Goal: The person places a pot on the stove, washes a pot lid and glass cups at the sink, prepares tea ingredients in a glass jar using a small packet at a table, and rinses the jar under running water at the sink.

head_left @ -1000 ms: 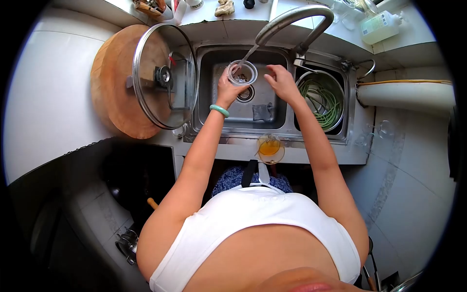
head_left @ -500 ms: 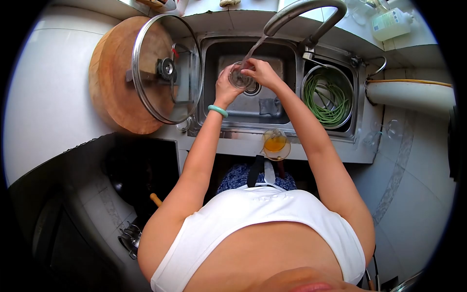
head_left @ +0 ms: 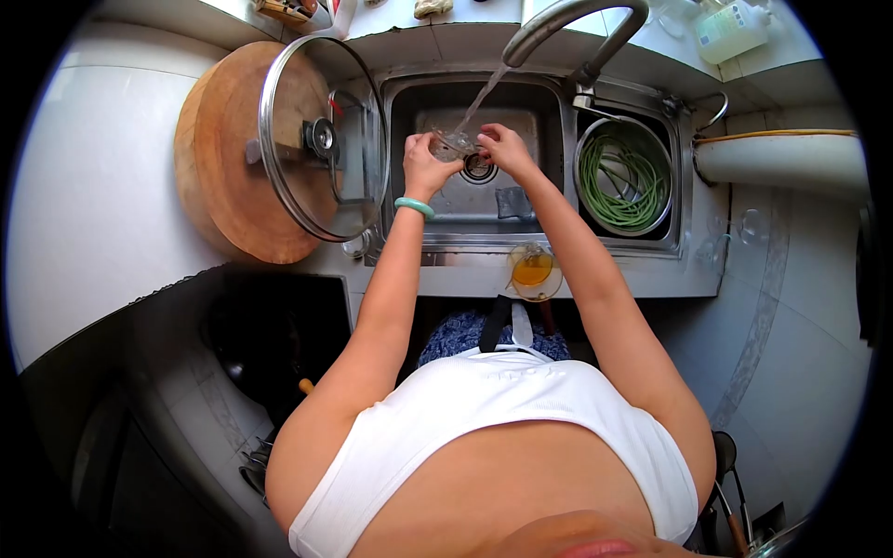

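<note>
- The left hand (head_left: 430, 167), a green bangle (head_left: 415, 207) on its wrist, grips a clear container (head_left: 453, 145) by its side, fingers curled round it
- The right hand (head_left: 505, 151) is at the container's other side, fingers bent; whether they grip it or only touch it, I cannot tell
- The clear container is above the left basin (head_left: 446, 205), tilted; water (head_left: 481, 100) runs onto it from the faucet (head_left: 614, 51)
- Below are the drain (head_left: 478, 168) and, nearer the person, a grey cloth (head_left: 513, 203) on the basin floor
- In the right basin, a metal bowl (head_left: 663, 158) holds long green beans (head_left: 619, 191)
- On the near counter edge, a cup of orange liquid (head_left: 533, 271); left of the sink, a glass lid (head_left: 322, 139) stands upright by a round wooden block (head_left: 219, 158)
</note>
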Tool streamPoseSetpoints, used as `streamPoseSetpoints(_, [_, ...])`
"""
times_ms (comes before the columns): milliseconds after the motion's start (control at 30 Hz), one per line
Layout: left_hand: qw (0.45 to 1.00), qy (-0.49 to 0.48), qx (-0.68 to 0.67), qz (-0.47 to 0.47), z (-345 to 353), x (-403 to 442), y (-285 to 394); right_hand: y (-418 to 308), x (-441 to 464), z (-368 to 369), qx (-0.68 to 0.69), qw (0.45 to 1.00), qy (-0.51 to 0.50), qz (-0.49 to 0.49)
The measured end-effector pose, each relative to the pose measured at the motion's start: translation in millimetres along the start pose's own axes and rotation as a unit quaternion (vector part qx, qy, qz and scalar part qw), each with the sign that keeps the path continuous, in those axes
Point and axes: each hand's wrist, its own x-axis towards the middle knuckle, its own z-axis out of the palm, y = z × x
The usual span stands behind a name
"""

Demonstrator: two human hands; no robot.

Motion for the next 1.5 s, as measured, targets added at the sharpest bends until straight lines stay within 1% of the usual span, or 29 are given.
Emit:
streamPoseSetpoints(67, [0.999, 0.033, 0.03, 0.012, 0.5, -3.1, -10.8, 7.6, -1.7, -4.0, 0.022, 1.0, 0.009, 0.011])
streamPoseSetpoints(133, [0.989, -0.101, 0.034, -0.104, -9.5, -3.3, -14.4, 12.4, -6.2, -10.1, 0.003, 0.999, -0.02, 0.034])
streamPoseSetpoints(200, [0.98, -0.14, 0.031, -0.139, -14.6, -4.6, -17.0, 17.4, -9.9, -14.9, 0.018, 0.999, -0.017, 0.043])
streamPoseSetpoints(233, [0.94, -0.21, -0.068, -0.26, -15.0, -4.1, -20.7, 19.5, -11.4, -17.1, 0.033, 0.998, -0.016, 0.051])
streamPoseSetpoints(267, [0.871, -0.274, -0.164, -0.374, -13.7, -3.9, -25.2, 22.3, -12.9, -19.9, 0.033, 0.998, -0.015, 0.05])
streamPoseSetpoints(300, [0.838, -0.275, -0.207, -0.424, -10.4, -4.1, -28.4, 24.2, -14.9, -22.7, 0.027, 0.998, -0.017, 0.058])
streamPoseSetpoints(333, [0.838, -0.275, -0.207, -0.423, -8.8, -4.9, -33.1, 25.9, -16.1, -24.6, 0.02, 0.997, -0.019, 0.065])
streamPoseSetpoints(400, [0.786, -0.316, -0.311, -0.432, -7.0, -5.2, -38.9, 26.9, -17.6, -27.1, 0.001, 0.997, -0.019, 0.071])
streamPoseSetpoints(467, [0.765, -0.322, -0.361, -0.425, 8.7, -3.4, -47.9, 29.8, -15.6, -28.3, -0.018, 0.997, -0.019, 0.079])
streamPoseSetpoints(533, [0.808, -0.245, -0.447, -0.295, 16.5, -5.4, -35.7, 30.9, -10.2, -24.2, -0.059, 0.998, 0.01, 0.022])
streamPoseSetpoints(600, [0.825, -0.245, -0.427, -0.277, 29.5, 0.5, -33.7, 20.6, -11.1, -21.8, -0.12, 0.992, 0.035, -0.014])
streamPoseSetpoints(667, [0.882, -0.057, -0.463, -0.059, 57.4, 2.8, -44.3, 3.8, -16.6, -16.0, -0.178, 0.981, 0.059, -0.051])
streamPoseSetpoints(700, [0.922, -0.048, -0.383, -0.033, 50.6, 4.5, -34.4, -1.5, -19.3, -12.3, -0.219, 0.951, 0.112, -0.187])
streamPoseSetpoints(733, [0.922, -0.048, -0.382, -0.032, 42.5, 5.9, -23.0, -17.4, -27.1, -7.3, -0.255, 0.898, 0.162, -0.319])
streamPoseSetpoints(800, [0.955, -0.043, -0.291, 0.032, 30.9, 7.8, -6.7, -41.4, -41.1, -5.0, -0.287, 0.879, 0.161, -0.345])
streamPoseSetpoints(833, [0.967, -0.039, -0.247, 0.049, 33.7, 11.0, -10.5, -46.4, -43.5, -4.8, -0.321, 0.861, 0.069, -0.389])
streamPoseSetpoints(900, [0.958, -0.025, -0.278, 0.07, 34.2, 13.4, -9.9, -43.7, -39.9, -0.3, -0.407, 0.794, -0.075, -0.444])
streamPoseSetpoints(933, [0.947, -0.01, -0.309, 0.09, 35.4, 14.4, -8.9, -39.6, -35.7, 2.0, -0.408, 0.795, -0.074, -0.444])
streamPoseSetpoints(1000, [0.945, -0.001, -0.315, 0.091, 39.2, 13.7, -3.6, -36.5, -29.3, 14.2, -0.419, 0.838, -0.132, -0.324])
streamPoseSetpoints(1033, [0.943, 0.011, -0.319, 0.091, 40.8, 13.8, -1.6, -38.1, -26.3, 24.6, -0.42, 0.837, -0.131, -0.324])
streamPoseSetpoints(1100, [0.943, 0.027, -0.325, 0.065, 44.6, 17.1, -1.5, -42.3, -20.6, 43.1, -0.278, 0.948, -0.052, -0.147])
streamPoseSetpoints(1133, [0.943, 0.042, -0.329, 0.037, 46.9, 19.4, -2.9, -42.8, -20.7, 42.5, -0.278, 0.948, -0.052, -0.146])
streamPoseSetpoints(1200, [0.958, 0.059, -0.28, 0.039, 41.0, 25.2, -10.9, -43.7, -22.0, 36.9, -0.334, 0.908, -0.116, -0.222])
streamPoseSetpoints(1233, [0.969, 0.038, -0.239, 0.057, 26.5, 21.0, -1.9, -45.2, -20.9, 27.3, -0.334, 0.909, -0.115, -0.221])
streamPoseSetpoints(1300, [0.979, 0.012, -0.187, 0.076, 10.2, 14.7, 12.6, -47.1, -13.8, 6.3, -0.513, 0.735, -0.194, -0.398])
streamPoseSetpoints(1333, [0.98, 0.011, -0.186, 0.076, 10.9, 15.7, 10.7, -47.4, -8.9, 6.9, -0.511, 0.736, -0.194, -0.398])
streamPoseSetpoints(1400, [0.975, 0.045, -0.195, 0.093, 16.4, 26.5, 9.2, -49.1, 1.3, 5.2, -0.575, 0.62, -0.103, -0.524])
streamPoseSetpoints(1467, [0.972, 0.061, -0.202, 0.102, 21.1, 29.8, 9.4, -45.2, 1.5, 12.7, -0.557, 0.641, -0.066, -0.524])
streamPoseSetpoints(1500, [0.976, 0.074, -0.183, 0.096, 20.7, 30.5, 10.7, -46.0, -5.3, 17.9, -0.527, 0.738, -0.09, -0.411])
